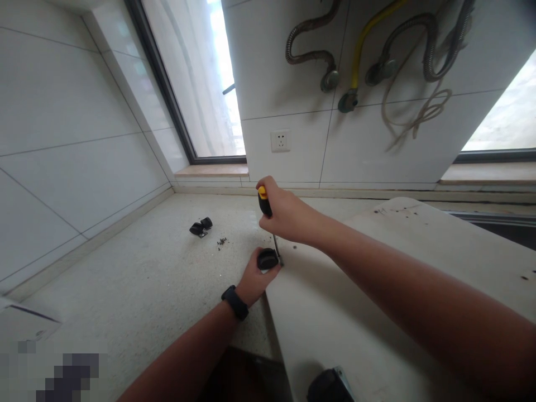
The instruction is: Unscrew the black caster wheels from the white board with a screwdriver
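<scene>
My right hand (287, 209) is wrapped round the black and yellow handle of a screwdriver (263, 202). Its thin metal shaft points down, with the tip at a small metal plate beside a black caster wheel (268, 258). My left hand (253, 277), with a dark band on the wrist, grips this caster wheel at the edge of a white board (335, 301). Whether the tip sits in a screw is too small to tell. Another black caster wheel (330, 385) with a metal part is on the board near the bottom of the view.
On the speckled countertop (167, 290), several small screws (221, 242) lie left of the board, near more black caster wheels (201, 226). Small holes (397, 211) mark the board's far end. Behind are a tiled wall, a socket (280, 141) and hoses (310, 56).
</scene>
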### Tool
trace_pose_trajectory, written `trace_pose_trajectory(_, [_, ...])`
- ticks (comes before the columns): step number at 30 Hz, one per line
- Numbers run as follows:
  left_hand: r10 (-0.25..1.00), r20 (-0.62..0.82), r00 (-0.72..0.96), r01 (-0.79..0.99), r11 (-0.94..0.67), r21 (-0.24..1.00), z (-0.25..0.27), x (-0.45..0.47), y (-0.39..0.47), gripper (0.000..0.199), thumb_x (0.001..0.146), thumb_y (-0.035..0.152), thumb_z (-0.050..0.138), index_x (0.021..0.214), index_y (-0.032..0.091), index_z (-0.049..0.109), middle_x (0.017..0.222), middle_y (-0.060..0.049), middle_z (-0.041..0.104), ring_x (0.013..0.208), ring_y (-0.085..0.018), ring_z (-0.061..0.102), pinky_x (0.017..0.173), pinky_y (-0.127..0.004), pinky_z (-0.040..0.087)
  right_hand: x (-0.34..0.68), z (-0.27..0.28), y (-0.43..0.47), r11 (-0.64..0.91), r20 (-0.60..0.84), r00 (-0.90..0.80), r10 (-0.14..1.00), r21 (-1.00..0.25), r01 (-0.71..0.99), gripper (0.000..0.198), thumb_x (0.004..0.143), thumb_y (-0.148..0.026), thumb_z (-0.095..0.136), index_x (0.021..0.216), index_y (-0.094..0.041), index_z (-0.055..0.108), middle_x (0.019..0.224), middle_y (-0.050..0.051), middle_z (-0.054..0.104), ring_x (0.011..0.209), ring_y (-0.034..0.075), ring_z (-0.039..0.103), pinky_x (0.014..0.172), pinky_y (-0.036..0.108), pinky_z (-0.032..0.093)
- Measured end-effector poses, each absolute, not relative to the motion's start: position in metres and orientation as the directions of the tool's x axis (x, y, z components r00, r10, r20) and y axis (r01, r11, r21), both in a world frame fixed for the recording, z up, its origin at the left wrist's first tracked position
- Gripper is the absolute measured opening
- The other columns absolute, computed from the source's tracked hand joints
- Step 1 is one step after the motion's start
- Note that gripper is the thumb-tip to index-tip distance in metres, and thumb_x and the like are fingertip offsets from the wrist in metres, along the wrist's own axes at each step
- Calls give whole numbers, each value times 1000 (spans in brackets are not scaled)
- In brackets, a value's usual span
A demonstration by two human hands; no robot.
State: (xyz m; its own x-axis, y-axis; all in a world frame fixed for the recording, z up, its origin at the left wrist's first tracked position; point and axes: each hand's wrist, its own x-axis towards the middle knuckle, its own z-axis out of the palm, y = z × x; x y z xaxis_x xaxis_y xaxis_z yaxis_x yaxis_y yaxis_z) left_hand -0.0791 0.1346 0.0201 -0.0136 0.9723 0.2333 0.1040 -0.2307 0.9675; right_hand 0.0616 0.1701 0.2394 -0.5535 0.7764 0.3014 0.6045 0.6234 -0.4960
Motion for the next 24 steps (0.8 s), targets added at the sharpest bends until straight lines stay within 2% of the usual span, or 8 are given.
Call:
trace_pose_trajectory(3, [973, 229, -15, 105, -226, 968, 16, -80, 136, 35, 84, 34, 81, 108, 20, 59, 103, -6, 70, 98, -22, 66, 95, -40, 51, 60, 236, 169, 656, 324, -579, 748, -493, 571, 46, 80, -21, 58, 123, -20, 42, 102, 10, 67, 79, 21, 59, 65, 31, 41])
trace_pose_trajectory(5, [973, 228, -25, 104, -224, 969, 14, -81, 137, 37, 83, 35, 82, 108, 20, 59, 104, -6, 71, 99, -23, 67, 96, -41, 51, 59, 232, 169, 681, 358, -584, 729, -474, 559, 38, 83, -30, 60, 116, -22, 43, 112, 12, 66, 84, 23, 60, 68, 33, 42])
trace_pose_trajectory(8, [974, 225, -32, 104, -221, 970, 14, -80, 137, 37, 83, 36, 83, 107, 20, 60, 104, -6, 71, 99, -23, 67, 96, -40, 51, 57, 229, 169, 683, 373, -576, 728, -473, 557, 38, 88, -43, 63, 114, -23, 44, 118, 13, 67, 91, 25, 62, 72, 35, 43])
trace_pose_trajectory(13, [972, 234, -14, 101, -232, 967, 16, -80, 137, 33, 85, 35, 80, 106, 19, 60, 102, -6, 71, 97, -22, 67, 94, -40, 52, 57, 232, 168, 655, 371, -540, 756, -439, 615, 32, 92, -39, 60, 115, -20, 46, 106, 13, 71, 84, 25, 64, 69, 35, 41])
trace_pose_trajectory(17, [972, 233, -12, 103, -231, 968, 16, -80, 137, 35, 85, 36, 81, 108, 19, 60, 104, -6, 71, 98, -22, 66, 95, -41, 52, 57, 232, 168, 614, 350, -505, 789, -435, 658, 37, 96, -43, 56, 120, -17, 44, 98, 15, 72, 78, 26, 64, 65, 35, 40])
trace_pose_trajectory(24, [972, 235, -6, 99, -233, 967, 17, -81, 137, 36, 85, 37, 81, 108, 19, 61, 104, -6, 71, 98, -22, 66, 95, -39, 51, 56, 231, 167, 621, 353, -512, 783, -406, 670, 35, 98, -41, 53, 122, -18, 43, 98, 15, 72, 76, 25, 63, 63, 34, 38])
